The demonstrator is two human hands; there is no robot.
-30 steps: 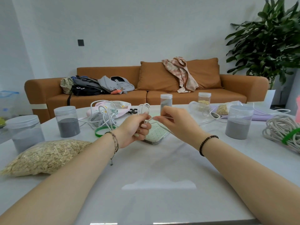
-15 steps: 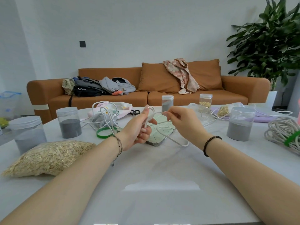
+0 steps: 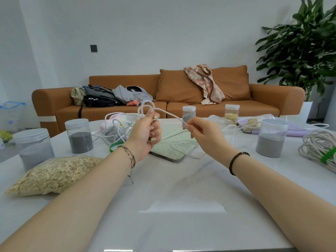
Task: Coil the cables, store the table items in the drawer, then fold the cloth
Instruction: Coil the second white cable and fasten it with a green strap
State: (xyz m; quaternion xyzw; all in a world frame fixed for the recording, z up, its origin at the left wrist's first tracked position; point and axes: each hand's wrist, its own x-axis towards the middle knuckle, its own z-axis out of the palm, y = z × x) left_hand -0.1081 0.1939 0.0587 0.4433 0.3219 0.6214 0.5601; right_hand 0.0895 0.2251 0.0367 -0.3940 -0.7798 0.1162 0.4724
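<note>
Bright even daylight, sharp, wide-angle edge bowing

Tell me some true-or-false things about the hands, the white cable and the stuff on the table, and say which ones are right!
1. The left hand holds small loops of the white cable. True.
2. The right hand is flat on the table. False: it is raised, pinching the cable.
3. A bag of oats lies on the table beside the left forearm. True.
4. The rope bundle at the right edge has a red band. False: its band is green.
5. The jar near the left holds dark grey powder. True.
</note>
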